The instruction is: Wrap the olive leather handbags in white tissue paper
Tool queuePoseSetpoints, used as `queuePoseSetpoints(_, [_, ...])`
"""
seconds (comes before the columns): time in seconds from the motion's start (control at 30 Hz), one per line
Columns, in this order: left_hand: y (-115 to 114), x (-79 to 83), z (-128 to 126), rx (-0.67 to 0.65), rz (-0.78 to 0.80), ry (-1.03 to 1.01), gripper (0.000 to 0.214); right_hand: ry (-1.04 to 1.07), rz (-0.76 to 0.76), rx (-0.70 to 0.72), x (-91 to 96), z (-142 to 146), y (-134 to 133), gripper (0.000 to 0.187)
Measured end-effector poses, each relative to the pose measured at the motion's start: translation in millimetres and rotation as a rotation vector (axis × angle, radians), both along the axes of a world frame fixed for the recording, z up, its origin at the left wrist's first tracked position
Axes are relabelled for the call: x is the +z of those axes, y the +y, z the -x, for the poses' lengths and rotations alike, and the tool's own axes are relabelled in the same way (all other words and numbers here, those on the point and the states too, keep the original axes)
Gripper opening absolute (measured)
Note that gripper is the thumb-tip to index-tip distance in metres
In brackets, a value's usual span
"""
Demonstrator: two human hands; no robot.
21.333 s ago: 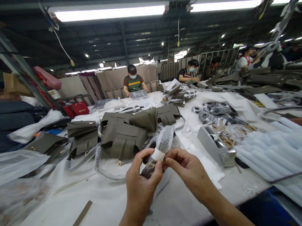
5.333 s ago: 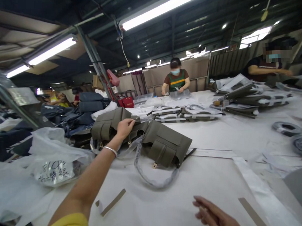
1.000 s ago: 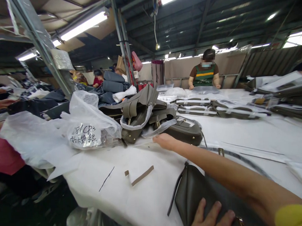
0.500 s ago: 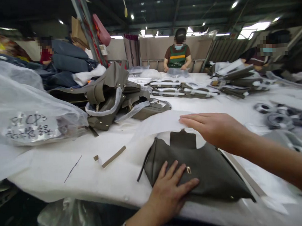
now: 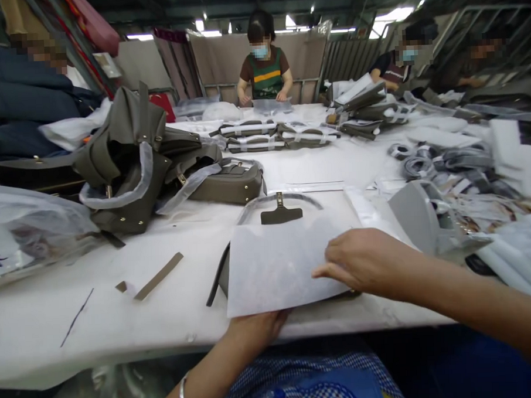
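A dark olive handbag (image 5: 224,271) lies on the white table in front of me, mostly hidden under a white sheet (image 5: 281,263). Beyond the sheet's far edge show its flap tab (image 5: 281,216) and a handle (image 5: 257,205) in clear wrap. My right hand (image 5: 360,259) is at the right side of the sheet, its fingers curled in and closed on the sheet, thumb pointing left. My left hand (image 5: 257,325) reaches under the sheet's near edge, against the bag's front; its fingers are hidden.
More olive bags (image 5: 229,180) are piled to the left, near a clear plastic bag (image 5: 29,233). A brown strip (image 5: 158,277) lies on the table (image 5: 121,328). Rolled straps (image 5: 418,166) and a grey piece (image 5: 411,210) are at right. A masked person (image 5: 264,70) works across the table.
The white sheet has come from behind the bag to lie over its front. My right hand has moved nearer and curled its fingers; my left fingers are now covered. The view has shifted right.
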State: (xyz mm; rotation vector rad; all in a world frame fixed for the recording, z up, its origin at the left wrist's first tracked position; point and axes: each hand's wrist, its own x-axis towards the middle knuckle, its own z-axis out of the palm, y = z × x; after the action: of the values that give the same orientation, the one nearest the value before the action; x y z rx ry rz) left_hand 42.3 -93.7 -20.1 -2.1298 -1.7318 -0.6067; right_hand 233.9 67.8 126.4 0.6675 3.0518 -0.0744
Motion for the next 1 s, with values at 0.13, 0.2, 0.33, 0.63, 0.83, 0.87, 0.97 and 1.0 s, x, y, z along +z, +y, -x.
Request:
queuePoseSetpoints(0.13, [-2, -4.7, 1, 0.010, 0.000, 0.040, 0.058, 0.030, 0.052, 0.271, -22.5, 30, 4, 0.049])
queuePoseSetpoints(0.2, [-2, -6.3, 1, 0.001, 0.002, 0.062, 0.058, 0.043, 0.166, 0.371, -42.0, 30, 10, 0.064])
queuePoseSetpoints(0.33, [0, 0.5, 0, -0.011, 0.059, 0.039, 0.047, 0.045, 0.270, 0.257, -71.5, 23, 16, 0.064])
queuePoseSetpoints(0.63, [0, 14.6, -1, -0.064, 0.259, -0.090, 0.030, 0.067, 0.197, 0.173, -87.3, 35, 12, 0.064])
queuePoseSetpoints(0.83, [-9, 18.8, 3, -0.112, 0.188, 0.008, 0.037, 0.137, 0.165, 0.205, -93.2, 27, 7, 0.068])
queuePoseSetpoints(0.87, [-9, 19.2, 3, -0.103, 0.187, 0.021, 0.037, 0.145, 0.159, 0.193, -94.2, 26, 5, 0.068])
queuePoseSetpoints(0.97, [-7, 18.3, 2, -0.069, 0.228, 0.049, 0.032, 0.162, 0.143, 0.116, -95.7, 24, -1, 0.066])
queuePoseSetpoints(1.0, [-6, 17.2, 2, -0.061, 0.245, 0.057, 0.031, 0.161, 0.142, 0.097, -95.7, 23, -2, 0.066])
